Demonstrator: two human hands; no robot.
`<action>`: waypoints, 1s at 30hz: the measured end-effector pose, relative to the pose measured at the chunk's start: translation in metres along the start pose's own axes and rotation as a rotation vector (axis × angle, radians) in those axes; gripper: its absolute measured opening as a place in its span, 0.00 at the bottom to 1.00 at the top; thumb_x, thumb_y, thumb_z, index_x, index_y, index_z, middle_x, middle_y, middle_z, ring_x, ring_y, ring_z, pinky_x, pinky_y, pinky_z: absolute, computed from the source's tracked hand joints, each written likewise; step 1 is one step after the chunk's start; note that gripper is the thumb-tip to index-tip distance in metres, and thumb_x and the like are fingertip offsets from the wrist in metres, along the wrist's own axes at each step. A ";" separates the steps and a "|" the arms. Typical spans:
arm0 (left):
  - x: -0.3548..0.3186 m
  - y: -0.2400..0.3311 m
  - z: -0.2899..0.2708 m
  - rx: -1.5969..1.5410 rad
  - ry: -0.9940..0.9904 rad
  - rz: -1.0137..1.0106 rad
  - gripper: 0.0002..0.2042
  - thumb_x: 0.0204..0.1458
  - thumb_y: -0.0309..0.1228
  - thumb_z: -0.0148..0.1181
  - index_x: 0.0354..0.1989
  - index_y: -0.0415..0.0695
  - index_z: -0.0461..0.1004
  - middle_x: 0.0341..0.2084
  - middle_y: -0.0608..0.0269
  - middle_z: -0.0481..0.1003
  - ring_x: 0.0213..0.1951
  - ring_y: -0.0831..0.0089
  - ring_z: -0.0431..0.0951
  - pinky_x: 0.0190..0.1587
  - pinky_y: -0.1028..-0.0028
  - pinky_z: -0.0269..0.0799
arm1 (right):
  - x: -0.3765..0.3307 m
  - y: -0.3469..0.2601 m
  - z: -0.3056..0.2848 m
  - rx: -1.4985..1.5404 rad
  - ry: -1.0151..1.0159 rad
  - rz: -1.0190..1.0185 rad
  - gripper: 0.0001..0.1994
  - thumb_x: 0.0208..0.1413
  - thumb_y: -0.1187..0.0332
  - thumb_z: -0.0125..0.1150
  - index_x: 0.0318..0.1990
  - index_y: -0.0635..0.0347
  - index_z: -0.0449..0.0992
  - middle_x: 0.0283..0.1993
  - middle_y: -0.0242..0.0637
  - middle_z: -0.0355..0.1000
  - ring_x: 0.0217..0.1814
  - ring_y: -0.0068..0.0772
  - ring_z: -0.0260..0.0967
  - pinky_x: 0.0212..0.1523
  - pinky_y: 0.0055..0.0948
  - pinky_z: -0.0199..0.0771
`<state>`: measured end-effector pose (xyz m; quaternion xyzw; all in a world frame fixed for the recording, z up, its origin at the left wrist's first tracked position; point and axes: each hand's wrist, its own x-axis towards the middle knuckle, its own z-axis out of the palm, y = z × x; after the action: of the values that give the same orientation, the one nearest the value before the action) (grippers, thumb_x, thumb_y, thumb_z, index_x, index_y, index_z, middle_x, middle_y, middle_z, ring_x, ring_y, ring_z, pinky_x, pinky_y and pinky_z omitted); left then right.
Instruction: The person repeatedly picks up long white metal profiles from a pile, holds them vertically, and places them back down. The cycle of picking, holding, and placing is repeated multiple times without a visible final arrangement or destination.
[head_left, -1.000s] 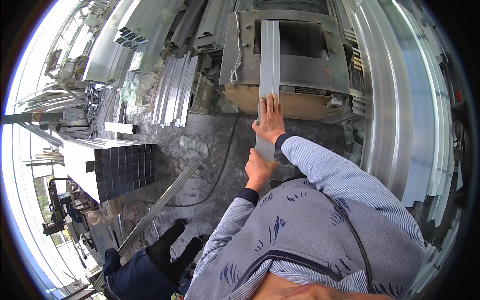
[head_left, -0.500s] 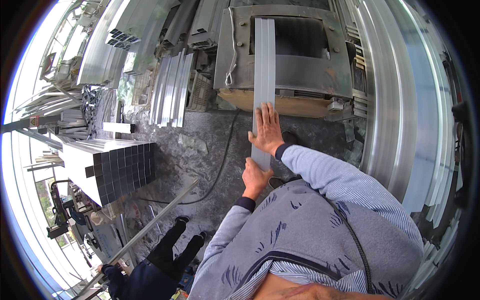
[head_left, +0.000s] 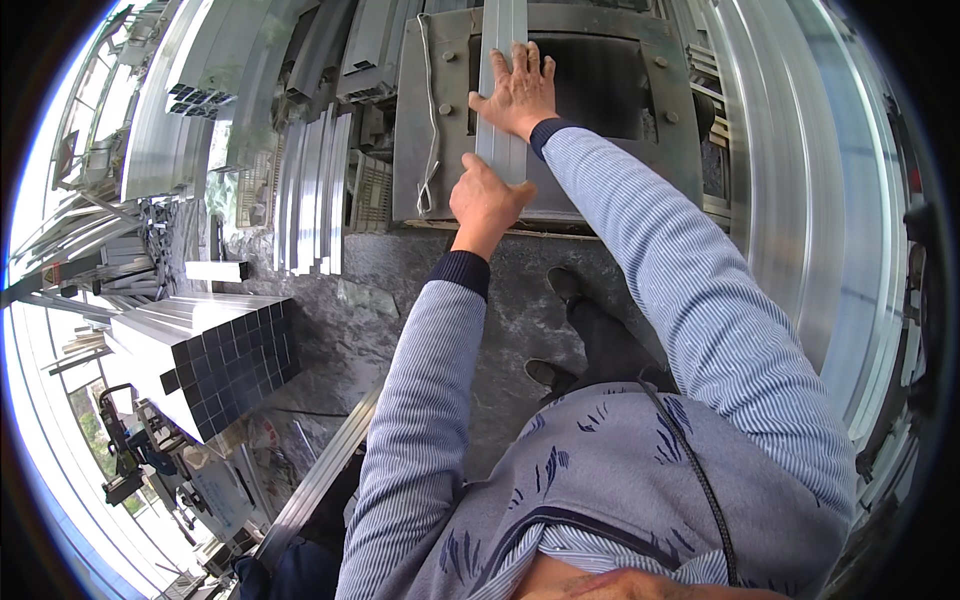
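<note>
Grey metal profile [head_left: 500, 152] is held over the metal casing [head_left: 600, 172], across its dark opening [head_left: 600, 85]. Near end is gripped by left hand [head_left: 490, 203]; right hand [head_left: 520, 97] is spread flat on top. Best kept level, fingers clear of edges.

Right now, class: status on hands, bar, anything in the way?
Left hand at near end of bar. Right hand spread on top, farther along. Bar overlaps dark opening. Cord left, clear of bar.

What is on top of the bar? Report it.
The right hand lies on the bar, palm down; the left hand holds its near end. The surface beneath the right palm is hidden.
</note>
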<state>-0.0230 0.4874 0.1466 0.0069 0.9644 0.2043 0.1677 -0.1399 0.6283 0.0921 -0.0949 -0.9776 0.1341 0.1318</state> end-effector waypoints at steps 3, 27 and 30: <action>-0.004 0.003 0.012 -0.018 -0.023 -0.009 0.42 0.41 0.49 0.84 0.55 0.31 0.66 0.45 0.34 0.85 0.50 0.38 0.88 0.54 0.51 0.85 | -0.013 0.010 0.000 0.007 0.004 -0.012 0.47 0.61 0.36 0.65 0.82 0.51 0.63 0.88 0.55 0.50 0.93 0.62 0.38 0.87 0.69 0.38; -0.329 -0.160 0.090 -0.044 -0.033 -0.093 0.42 0.43 0.47 0.83 0.55 0.30 0.65 0.47 0.30 0.84 0.49 0.35 0.88 0.53 0.48 0.86 | -0.372 -0.074 -0.055 0.162 -0.195 -0.076 0.52 0.60 0.41 0.71 0.84 0.60 0.56 0.88 0.56 0.40 0.91 0.71 0.30 0.85 0.71 0.45; -0.352 -0.172 0.088 -0.026 -0.040 -0.100 0.42 0.42 0.47 0.84 0.55 0.31 0.65 0.47 0.31 0.84 0.49 0.36 0.88 0.52 0.48 0.86 | -0.394 -0.083 -0.056 0.154 -0.190 -0.091 0.53 0.60 0.40 0.71 0.84 0.62 0.57 0.88 0.57 0.40 0.91 0.73 0.29 0.83 0.74 0.46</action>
<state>0.3471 0.3353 0.1158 -0.0395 0.9573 0.2078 0.1970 0.2371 0.4763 0.0765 -0.0270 -0.9758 0.2110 0.0516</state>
